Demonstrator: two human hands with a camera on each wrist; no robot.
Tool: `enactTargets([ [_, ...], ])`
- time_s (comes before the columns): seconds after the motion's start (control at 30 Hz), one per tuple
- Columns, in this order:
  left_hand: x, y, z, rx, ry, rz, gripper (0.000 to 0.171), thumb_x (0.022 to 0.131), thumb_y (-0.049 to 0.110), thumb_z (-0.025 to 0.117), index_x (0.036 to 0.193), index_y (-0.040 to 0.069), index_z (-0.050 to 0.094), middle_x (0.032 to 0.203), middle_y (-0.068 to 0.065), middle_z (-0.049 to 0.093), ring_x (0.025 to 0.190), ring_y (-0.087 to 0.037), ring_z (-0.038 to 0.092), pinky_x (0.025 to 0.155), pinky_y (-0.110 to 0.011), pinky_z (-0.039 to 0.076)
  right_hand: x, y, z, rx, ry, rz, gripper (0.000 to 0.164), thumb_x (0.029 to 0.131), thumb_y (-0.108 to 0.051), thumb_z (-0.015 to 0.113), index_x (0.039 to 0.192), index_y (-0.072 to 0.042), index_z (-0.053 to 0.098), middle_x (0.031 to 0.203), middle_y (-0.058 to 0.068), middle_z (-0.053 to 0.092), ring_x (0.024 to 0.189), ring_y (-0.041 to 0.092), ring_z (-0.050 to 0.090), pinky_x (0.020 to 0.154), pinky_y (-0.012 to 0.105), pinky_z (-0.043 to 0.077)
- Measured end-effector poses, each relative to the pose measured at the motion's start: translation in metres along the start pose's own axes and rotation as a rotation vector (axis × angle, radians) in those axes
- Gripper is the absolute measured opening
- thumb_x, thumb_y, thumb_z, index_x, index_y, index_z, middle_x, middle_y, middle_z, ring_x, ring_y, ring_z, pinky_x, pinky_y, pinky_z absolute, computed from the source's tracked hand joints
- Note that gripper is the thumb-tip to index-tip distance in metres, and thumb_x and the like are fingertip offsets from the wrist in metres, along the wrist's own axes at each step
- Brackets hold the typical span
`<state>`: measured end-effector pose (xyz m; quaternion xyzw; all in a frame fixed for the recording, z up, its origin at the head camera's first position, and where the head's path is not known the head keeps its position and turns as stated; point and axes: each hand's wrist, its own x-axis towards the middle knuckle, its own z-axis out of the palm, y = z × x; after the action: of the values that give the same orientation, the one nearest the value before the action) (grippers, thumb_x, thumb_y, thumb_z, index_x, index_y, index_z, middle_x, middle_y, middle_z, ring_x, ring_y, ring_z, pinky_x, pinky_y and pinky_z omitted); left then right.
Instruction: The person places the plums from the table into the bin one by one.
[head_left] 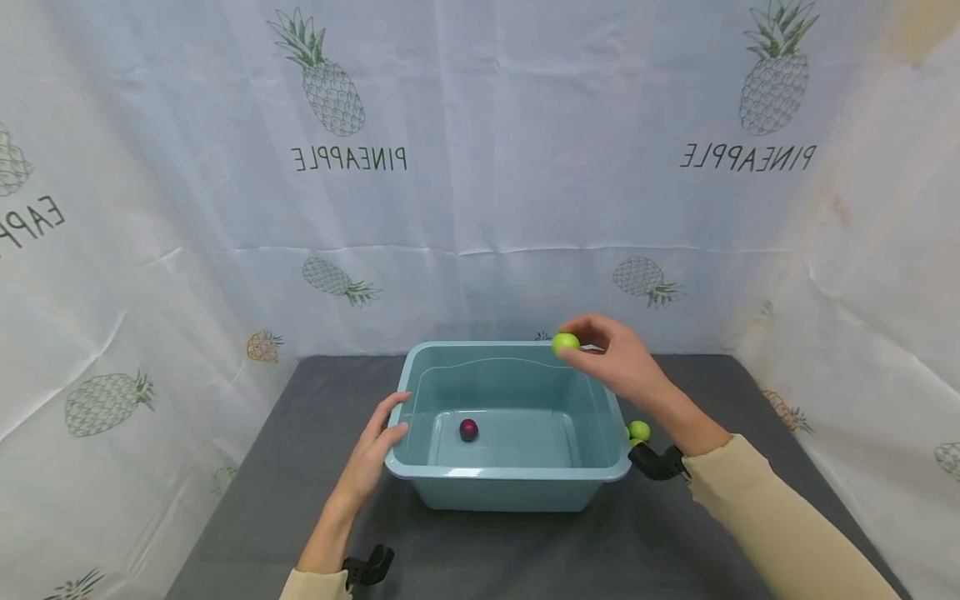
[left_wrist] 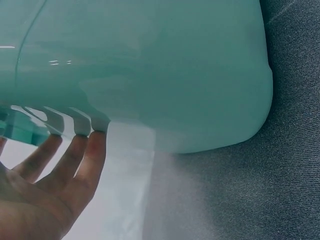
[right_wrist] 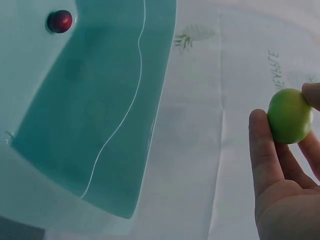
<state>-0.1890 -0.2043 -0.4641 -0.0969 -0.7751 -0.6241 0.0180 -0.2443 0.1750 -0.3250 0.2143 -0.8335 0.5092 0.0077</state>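
A light blue-green plastic basin (head_left: 510,493) stands on the dark cloth. Inside, a dark red plum-like fruit (head_left: 468,430) lies on the bottom, left of the middle. My left hand (head_left: 367,457) holds the basin's left edge, thumb on the rim; in the left wrist view several fingertips (left_wrist: 96,142) touch its glossy wall. Above the back right rim, my right hand (head_left: 622,360) pinches a smooth round green fruit (right_wrist: 289,116) between thumb and fingers. More green fruit (head_left: 640,430) sits just outside the basin's right side, partly hidden by the rim and the wrist mount.
Dark grey cloth (head_left: 277,467) covers the table around the basin. White curtains (head_left: 495,200) printed with pineapples hang at the back and both sides. Each wrist carries a black mount (head_left: 367,567).
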Motion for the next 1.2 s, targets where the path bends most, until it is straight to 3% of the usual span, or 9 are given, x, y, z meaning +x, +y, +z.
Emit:
enactTargets([
  [0.47, 0.0, 0.003, 0.0, 0.01, 0.016, -0.015, 0.044, 0.108, 0.024, 0.044, 0.152, 0.021, 0.04, 0.164, -0.012, 0.023, 0.144, -0.037, 0.031, 0.103, -0.059, 0.033, 0.017, -0.003, 0.014, 0.038, -0.002, -0.064, 0.035, 0.096, -0.018, 0.072, 0.128, -0.005, 0.062, 0.123, 0.012, 0.063, 0.113, 0.027, 0.061, 0.089, 0.041, 0.052],
  [0.93, 0.001, 0.001, 0.002, 0.009, 0.019, -0.018, 0.044, 0.108, 0.024, 0.043, 0.152, 0.022, 0.04, 0.164, -0.012, 0.023, 0.144, -0.037, 0.031, 0.102, -0.059, 0.033, 0.043, -0.006, 0.033, 0.085, -0.066, -0.051, 0.035, 0.096, -0.023, 0.071, 0.127, -0.008, 0.063, 0.123, 0.009, 0.062, 0.113, 0.025, 0.061, 0.091, 0.045, 0.049],
  [1.2, 0.0, 0.003, 0.003, 0.0, 0.023, -0.029, 0.045, 0.107, 0.024, 0.044, 0.152, 0.022, 0.04, 0.164, -0.013, 0.023, 0.143, -0.039, 0.032, 0.104, -0.061, 0.032, 0.06, -0.001, 0.045, 0.117, -0.068, -0.085, 0.035, 0.096, -0.019, 0.071, 0.127, -0.005, 0.063, 0.122, 0.011, 0.063, 0.111, 0.026, 0.062, 0.092, 0.044, 0.048],
])
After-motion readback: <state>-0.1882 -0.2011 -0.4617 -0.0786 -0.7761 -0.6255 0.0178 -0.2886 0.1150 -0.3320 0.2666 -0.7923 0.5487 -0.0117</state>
